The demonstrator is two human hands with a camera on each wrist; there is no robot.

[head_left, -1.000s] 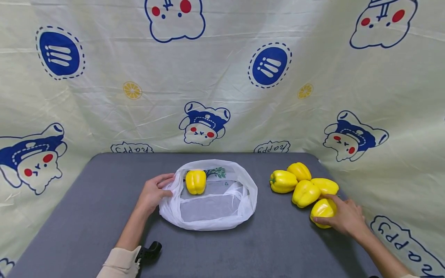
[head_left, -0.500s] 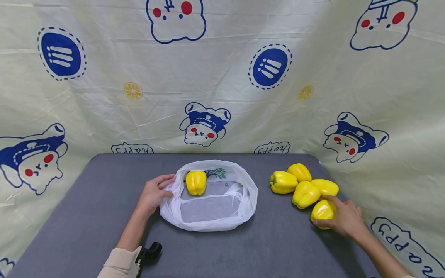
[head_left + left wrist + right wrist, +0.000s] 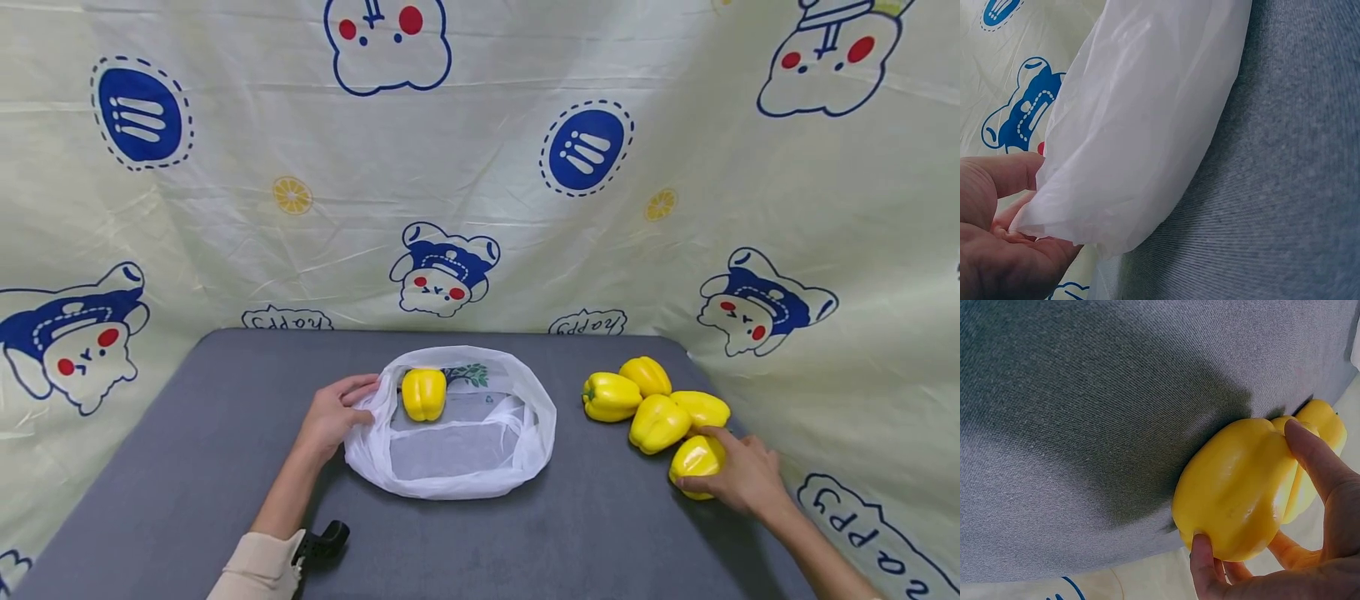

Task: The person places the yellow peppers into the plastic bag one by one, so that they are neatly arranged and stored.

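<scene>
A white plastic bag lies on the table with its mouth spread wide, and one yellow bell pepper is inside at the left. My left hand holds the bag's left edge; in the left wrist view, fingers and thumb pinch the thin white film. At the right, my right hand grips the nearest yellow bell pepper between thumb and fingers. The right wrist view has this pepper large on the grey cloth, fingertips on opposite sides. Several more yellow peppers lie clustered just behind it.
Grey cloth covers the table. A pale printed curtain hangs behind it and along both sides, close to the right hand. A black strap device is on the left wrist.
Both hands keep their holds, and the bag and peppers stay where they were. Only the head view has shifted slightly.
</scene>
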